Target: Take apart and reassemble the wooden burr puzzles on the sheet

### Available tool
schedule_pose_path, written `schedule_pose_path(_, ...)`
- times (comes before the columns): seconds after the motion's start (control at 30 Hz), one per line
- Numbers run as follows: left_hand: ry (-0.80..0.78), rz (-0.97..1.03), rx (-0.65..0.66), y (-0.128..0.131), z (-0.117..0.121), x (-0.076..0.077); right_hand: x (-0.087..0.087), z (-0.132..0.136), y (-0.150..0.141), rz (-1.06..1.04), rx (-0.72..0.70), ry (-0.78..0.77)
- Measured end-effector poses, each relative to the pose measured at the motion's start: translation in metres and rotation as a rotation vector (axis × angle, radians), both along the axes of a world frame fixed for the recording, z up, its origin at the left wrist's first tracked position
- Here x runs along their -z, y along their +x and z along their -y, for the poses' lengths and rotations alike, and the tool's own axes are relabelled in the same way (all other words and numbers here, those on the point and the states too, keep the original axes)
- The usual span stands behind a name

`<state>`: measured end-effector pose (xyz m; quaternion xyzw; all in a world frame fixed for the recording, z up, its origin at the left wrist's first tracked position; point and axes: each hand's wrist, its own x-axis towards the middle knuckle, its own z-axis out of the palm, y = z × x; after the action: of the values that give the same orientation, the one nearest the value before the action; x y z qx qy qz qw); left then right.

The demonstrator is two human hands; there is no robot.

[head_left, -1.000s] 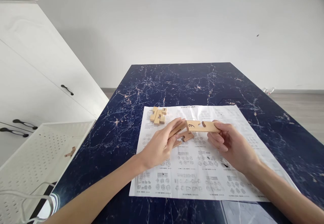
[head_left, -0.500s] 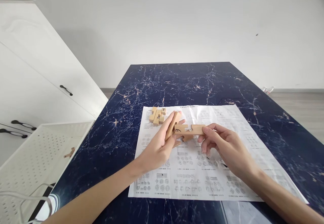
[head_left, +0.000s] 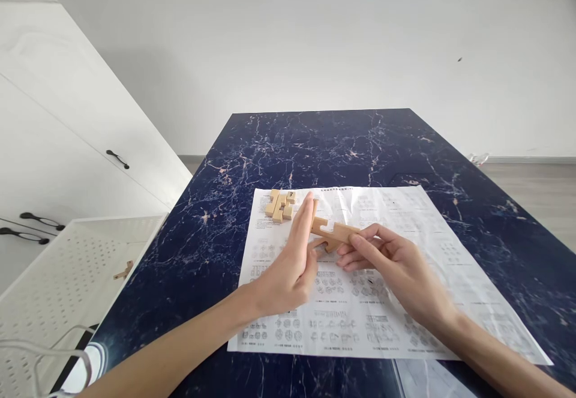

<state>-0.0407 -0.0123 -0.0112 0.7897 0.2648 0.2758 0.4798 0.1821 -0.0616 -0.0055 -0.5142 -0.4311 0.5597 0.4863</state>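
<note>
My right hand (head_left: 389, 257) pinches the near end of a notched wooden puzzle piece (head_left: 344, 232) between thumb and fingers. The far end of that piece slants up to the palm side of my left hand (head_left: 290, 272). My left hand is turned on edge, its straight fingers pressed together along another wooden puzzle piece (head_left: 315, 209), mostly hidden behind them. Below the right hand's piece, another notched wooden part (head_left: 330, 246) shows; whether it lies on the paper or is joined, I cannot tell. An interlocked wooden block cluster (head_left: 281, 206), marked with a 3, sits just beyond my left hand.
A printed instruction sheet (head_left: 342, 320) with rows of small diagrams lies under the hands on the dark blue marbled table (head_left: 306, 152). To the left stands a white perforated bin (head_left: 85, 254) with a small wooden cross piece (head_left: 123, 271) in it, beside white cabinets (head_left: 81, 128).
The piece in my right hand has tilted, and its numbered face no longer shows. My left hand has turned more upright and now covers most of its piece.
</note>
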Motion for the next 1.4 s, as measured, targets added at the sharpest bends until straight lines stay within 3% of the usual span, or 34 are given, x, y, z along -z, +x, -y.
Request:
schedule_pose_path(0.2,-0.074,0.006,-0.005,-0.004,-0.002,-0.007,-0.006,0.003,-0.002,-0.037,-0.285,-0.006)
schedule_pose_path(0.33,-0.007,-0.024,0.088,-0.003,0.001,-0.012,-0.003,0.005,-0.006,-0.038,-0.357,0.041)
schedule_pose_path(0.5,0.167,-0.001,0.13,0.004,0.006,-0.012,-0.004,0.005,-0.008,0.013,-0.359,0.086)
schedule_pose_path(0.73,0.254,-0.021,-0.073,0.003,0.005,-0.003,-0.003,0.003,-0.006,0.048,-0.331,0.12)
schedule_pose_path(1.0,0.409,-0.059,-0.051,0.008,0.01,0.005,0.003,0.005,-0.01,0.118,-0.288,0.128)
schedule_pose_path(1.27,0.627,-0.076,-0.218,0.011,0.009,0.002,0.011,0.012,-0.013,0.499,-0.128,0.294)
schedule_pose_path(1.4,0.717,-0.1,-0.242,0.012,0.009,-0.002,0.012,0.015,-0.016,0.548,-0.091,0.353)
